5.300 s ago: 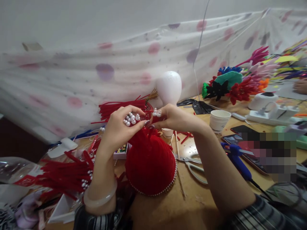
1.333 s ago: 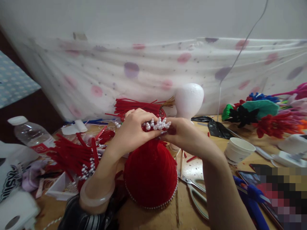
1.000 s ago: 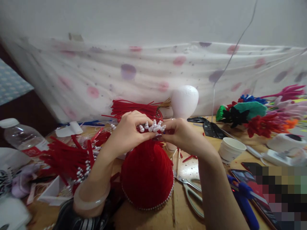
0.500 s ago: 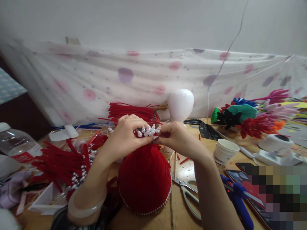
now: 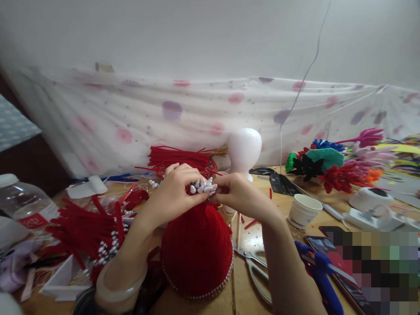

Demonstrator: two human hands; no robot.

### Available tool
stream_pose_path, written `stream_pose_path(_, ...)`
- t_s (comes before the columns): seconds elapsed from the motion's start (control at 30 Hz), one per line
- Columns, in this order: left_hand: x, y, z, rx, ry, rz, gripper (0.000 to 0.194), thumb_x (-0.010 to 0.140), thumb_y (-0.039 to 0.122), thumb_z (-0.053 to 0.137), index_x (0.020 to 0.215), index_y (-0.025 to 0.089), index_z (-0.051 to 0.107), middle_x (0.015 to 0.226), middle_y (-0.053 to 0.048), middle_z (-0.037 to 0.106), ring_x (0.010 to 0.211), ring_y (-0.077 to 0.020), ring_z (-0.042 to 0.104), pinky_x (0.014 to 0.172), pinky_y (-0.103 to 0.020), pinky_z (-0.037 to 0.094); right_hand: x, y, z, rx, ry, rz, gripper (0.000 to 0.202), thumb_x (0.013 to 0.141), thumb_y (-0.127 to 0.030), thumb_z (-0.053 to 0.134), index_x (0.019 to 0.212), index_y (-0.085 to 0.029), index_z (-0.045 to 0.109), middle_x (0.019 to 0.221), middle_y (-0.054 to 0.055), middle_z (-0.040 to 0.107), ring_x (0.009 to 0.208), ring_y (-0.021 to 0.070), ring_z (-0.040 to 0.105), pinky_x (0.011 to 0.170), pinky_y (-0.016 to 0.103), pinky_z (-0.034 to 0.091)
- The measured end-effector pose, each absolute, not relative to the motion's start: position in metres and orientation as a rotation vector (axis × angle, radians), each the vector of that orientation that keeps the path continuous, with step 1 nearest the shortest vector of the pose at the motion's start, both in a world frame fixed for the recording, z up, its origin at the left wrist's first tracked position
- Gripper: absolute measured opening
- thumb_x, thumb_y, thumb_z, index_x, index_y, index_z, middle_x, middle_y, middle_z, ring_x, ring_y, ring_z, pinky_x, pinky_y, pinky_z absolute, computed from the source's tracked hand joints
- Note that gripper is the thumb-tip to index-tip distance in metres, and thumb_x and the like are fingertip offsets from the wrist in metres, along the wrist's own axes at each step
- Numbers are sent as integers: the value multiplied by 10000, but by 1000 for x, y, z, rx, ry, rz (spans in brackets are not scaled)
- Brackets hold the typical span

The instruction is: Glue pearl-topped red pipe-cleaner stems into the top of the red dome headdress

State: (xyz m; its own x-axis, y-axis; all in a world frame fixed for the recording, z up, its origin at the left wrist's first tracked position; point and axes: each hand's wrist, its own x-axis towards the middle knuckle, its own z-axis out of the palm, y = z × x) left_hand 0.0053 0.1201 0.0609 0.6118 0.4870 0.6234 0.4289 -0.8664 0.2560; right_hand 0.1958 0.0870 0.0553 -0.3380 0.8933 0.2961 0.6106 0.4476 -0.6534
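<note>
In the middle of the head view, a cluster of white pearl beads (image 5: 204,186) shows between my two hands, over the top of a red velvety dome (image 5: 197,249). My left hand (image 5: 179,188) curls round the cluster from the left, its fingers mostly behind the beads. From the right, my right hand (image 5: 241,192) pinches at the cluster's edge with bent fingers; the exact grip is partly hidden. A string of small pearls (image 5: 197,298) rims the dome's lower edge. More pearl beads (image 5: 153,184) poke out left of my left hand.
Scissors (image 5: 256,267) and a blue glue gun (image 5: 323,275) lie to the right, near a paper cup (image 5: 305,210). Behind stand a white foam head (image 5: 244,148) and red stems (image 5: 177,156). Red strips (image 5: 82,227) and a plastic bottle (image 5: 24,201) are left.
The camera view has shifted slightly, so most things sit lower in the picture. Both hands stay at the pearl cluster above the dome, with only small finger movement.
</note>
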Motion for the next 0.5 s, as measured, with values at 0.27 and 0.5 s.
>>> stream_pose_path(0.27, 6, 118, 62, 2753, 800, 1115, 127, 814, 217, 672, 700, 197, 621, 750, -5, 677, 802, -198, 579, 804, -368, 428, 195, 87, 56, -1259, -2117, 538, 150, 785, -190, 619, 658, -171, 540, 618, -55, 472, 595, 80, 389, 542, 245, 279)
stream_pose_path(0.5, 5, 118, 62, 2758, 815, 1098, 133, 816, 215, 667, 695, 186, 620, 763, -20, 673, 804, -205, 568, 786, -370, 426, 197, 85, 56, -1273, -2134, 571, 153, 804, -223, 631, 684, -172, 550, 618, -56, 466, 591, 77, 392, 535, 239, 284)
